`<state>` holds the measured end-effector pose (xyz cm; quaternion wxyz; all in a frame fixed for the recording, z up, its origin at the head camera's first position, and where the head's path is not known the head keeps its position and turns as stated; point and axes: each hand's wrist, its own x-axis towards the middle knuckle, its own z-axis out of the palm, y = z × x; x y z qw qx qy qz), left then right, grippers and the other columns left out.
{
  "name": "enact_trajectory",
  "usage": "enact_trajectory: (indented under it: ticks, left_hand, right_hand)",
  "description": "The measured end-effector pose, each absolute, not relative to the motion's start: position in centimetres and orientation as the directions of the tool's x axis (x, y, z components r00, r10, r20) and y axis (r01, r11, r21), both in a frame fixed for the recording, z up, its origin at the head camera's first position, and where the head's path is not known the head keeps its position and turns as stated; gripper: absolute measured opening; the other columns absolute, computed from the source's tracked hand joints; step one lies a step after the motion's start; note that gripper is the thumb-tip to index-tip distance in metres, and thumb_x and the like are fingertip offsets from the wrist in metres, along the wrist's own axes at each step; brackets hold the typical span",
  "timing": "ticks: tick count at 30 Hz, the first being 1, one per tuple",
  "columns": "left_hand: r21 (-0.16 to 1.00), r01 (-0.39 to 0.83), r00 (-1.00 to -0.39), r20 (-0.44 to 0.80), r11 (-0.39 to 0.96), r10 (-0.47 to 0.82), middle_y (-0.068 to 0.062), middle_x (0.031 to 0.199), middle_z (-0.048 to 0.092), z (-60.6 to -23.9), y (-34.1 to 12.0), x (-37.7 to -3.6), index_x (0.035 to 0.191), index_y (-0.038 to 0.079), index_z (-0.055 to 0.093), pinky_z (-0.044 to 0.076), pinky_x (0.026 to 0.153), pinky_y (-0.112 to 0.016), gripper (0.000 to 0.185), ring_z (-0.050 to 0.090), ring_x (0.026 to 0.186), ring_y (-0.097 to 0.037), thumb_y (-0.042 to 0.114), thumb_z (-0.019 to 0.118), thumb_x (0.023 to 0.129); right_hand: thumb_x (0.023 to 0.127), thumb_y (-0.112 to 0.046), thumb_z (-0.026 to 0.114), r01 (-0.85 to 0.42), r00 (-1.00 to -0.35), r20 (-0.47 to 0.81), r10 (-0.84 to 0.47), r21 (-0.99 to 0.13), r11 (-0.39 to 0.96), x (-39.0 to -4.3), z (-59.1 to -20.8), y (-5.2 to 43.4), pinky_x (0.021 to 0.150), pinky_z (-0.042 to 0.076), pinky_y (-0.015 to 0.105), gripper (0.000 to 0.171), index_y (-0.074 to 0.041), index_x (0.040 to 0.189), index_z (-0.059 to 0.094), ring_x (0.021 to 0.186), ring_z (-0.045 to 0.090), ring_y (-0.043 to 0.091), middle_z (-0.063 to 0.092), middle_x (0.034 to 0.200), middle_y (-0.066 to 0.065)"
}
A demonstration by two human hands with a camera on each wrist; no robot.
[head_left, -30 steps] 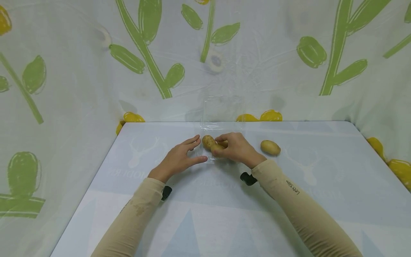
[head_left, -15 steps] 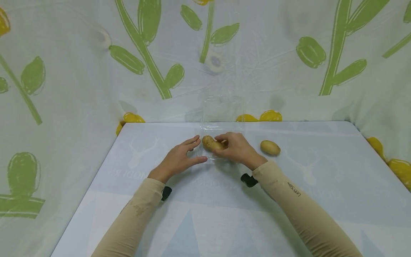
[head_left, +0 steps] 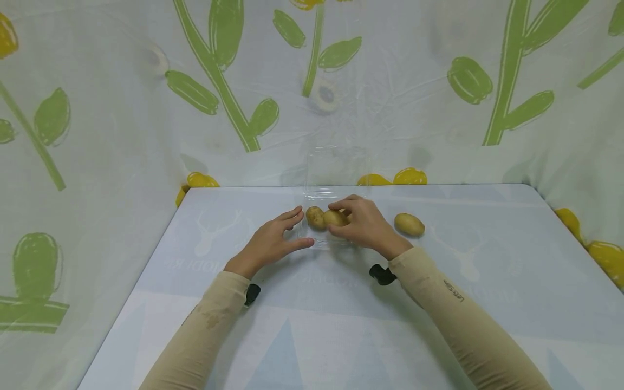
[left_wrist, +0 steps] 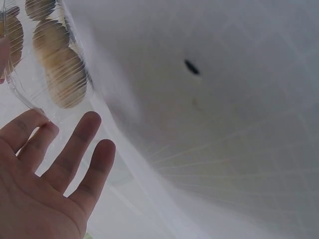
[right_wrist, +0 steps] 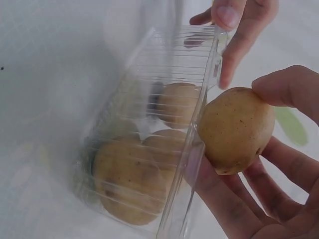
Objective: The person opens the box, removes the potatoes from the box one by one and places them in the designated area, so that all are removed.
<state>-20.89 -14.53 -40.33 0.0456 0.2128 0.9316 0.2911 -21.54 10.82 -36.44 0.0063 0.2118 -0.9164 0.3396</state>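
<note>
My right hand (head_left: 364, 225) pinches a potato (right_wrist: 237, 129) between thumb and fingers, at the rim of a clear plastic clamshell box (right_wrist: 192, 164). Several potatoes lie inside the box, among them a large one (right_wrist: 129, 181) and a smaller one (right_wrist: 179, 105) seen through its ribbed wall. In the head view, one of these potatoes (head_left: 314, 218) shows left of the held one; my right hand partly covers the rest. My left hand (head_left: 273, 238) is at the box's left side, fingers and thumb spread; in the left wrist view, fingertips (left_wrist: 45, 124) touch the box edge.
The box's raised clear lid (head_left: 336, 169) stands behind its base. To the right, a single potato (head_left: 409, 224) lies on the white patterned table (head_left: 292, 346). A curtain (head_left: 390, 108) with green leaf prints hangs along the table's back and sides.
My right hand has shifted slightly back and right with the potato, which has turned in the fingers and moved apart from the potato at its left. The left hand has stayed in place.
</note>
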Motion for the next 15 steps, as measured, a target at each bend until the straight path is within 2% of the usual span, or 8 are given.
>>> enact_trajectory:
  ticks: [15]
  left_hand:
    - [0.571, 0.371, -0.904, 0.043, 0.733, 0.424, 0.013, 0.163, 0.029, -40.3, -14.6, -20.8, 0.155, 0.015, 0.043, 0.029, 0.119, -0.046, 0.09, 0.029, 0.15, -0.016, 0.066, 0.069, 0.087]
  right_hand:
    - [0.086, -0.026, 0.081, -0.446, -0.894, 0.284, -0.348, -0.646, 0.619, -19.9, -35.9, 12.1, 0.093, 0.052, 0.046, 0.044, -0.009, 0.125, 0.073, 0.103, 0.063, 0.019, 0.072, 0.118, 0.003]
